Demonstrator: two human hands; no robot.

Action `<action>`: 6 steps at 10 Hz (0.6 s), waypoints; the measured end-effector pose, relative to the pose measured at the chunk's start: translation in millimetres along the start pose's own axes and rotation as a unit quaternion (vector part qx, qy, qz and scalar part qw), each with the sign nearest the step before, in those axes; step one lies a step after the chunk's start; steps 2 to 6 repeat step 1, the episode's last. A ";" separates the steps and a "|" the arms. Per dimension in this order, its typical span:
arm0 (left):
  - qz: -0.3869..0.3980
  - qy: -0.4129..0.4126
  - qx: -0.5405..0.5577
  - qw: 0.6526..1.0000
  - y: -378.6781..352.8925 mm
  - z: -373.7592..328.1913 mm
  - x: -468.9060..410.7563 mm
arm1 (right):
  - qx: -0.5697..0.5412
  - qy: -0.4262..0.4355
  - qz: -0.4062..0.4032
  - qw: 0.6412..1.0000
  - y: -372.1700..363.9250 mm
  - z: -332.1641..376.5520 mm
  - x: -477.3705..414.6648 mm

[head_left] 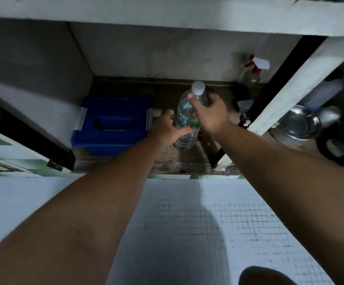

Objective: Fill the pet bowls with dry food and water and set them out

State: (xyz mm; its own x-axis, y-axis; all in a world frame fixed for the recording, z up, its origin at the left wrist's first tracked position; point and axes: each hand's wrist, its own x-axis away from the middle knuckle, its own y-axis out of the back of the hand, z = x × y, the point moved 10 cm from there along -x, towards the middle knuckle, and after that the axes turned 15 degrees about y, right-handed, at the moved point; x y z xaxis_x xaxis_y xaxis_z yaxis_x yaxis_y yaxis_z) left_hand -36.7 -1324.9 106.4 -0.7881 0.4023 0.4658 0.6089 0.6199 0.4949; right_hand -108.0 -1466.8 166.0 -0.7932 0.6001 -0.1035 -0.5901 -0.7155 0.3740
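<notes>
Both hands are on the water bottle in the cupboard.
The water bottle point(184, 110) stands on the cupboard floor, just right of the blue box point(113, 124). The right hand point(210, 114) has a tight grip round the neck, under the white cap point(198, 88). The left hand point(167, 128) curls round the middle, thumb on the label. It is probably best to lift it slowly, keep it upright and hold it low. A shiny bowl point(296, 124) sits far right of the box.

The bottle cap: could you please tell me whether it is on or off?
On. A white cap sits on the neck of the water bottle, just above the right hand gripping it.
</notes>
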 end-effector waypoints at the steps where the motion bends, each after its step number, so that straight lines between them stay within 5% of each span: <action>1: 0.005 0.016 0.001 1.000 10.7 -1.9 9.1 | 0.023 0.008 0.005 1.000 7.0 7.4 12.3; 6: 0.005 0.016 0.001 1.000 10.7 -1.9 9.1 | 0.023 0.008 0.005 1.000 7.0 7.4 12.3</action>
